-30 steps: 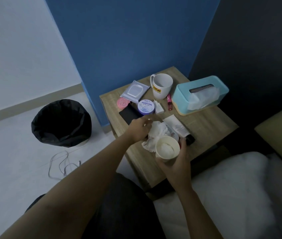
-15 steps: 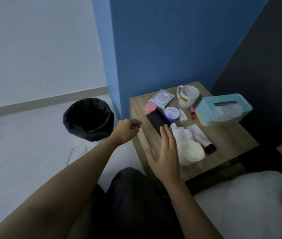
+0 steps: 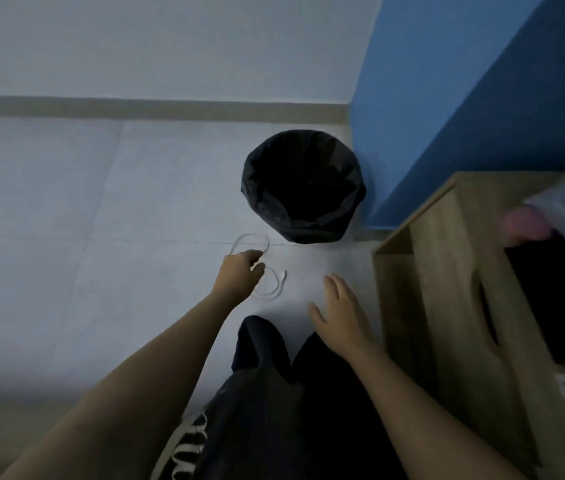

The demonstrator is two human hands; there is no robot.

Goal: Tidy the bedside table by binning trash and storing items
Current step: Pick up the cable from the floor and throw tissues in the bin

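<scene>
My left hand point(image 3: 238, 275) is down at the white cable point(image 3: 267, 268) on the floor before the bin point(image 3: 303, 187), fingers curled around it, though closure is unclear; right hand point(image 3: 341, 315) hovers, fingers apart. Next: secure the cable, lift it clear.

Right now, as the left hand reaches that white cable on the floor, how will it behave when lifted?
The white cable lies in loose loops, so it is probably floppy and will dangle and uncoil. It looks thin, so likely light. The left hand seems closed around one part only; the rest may drag.
</scene>
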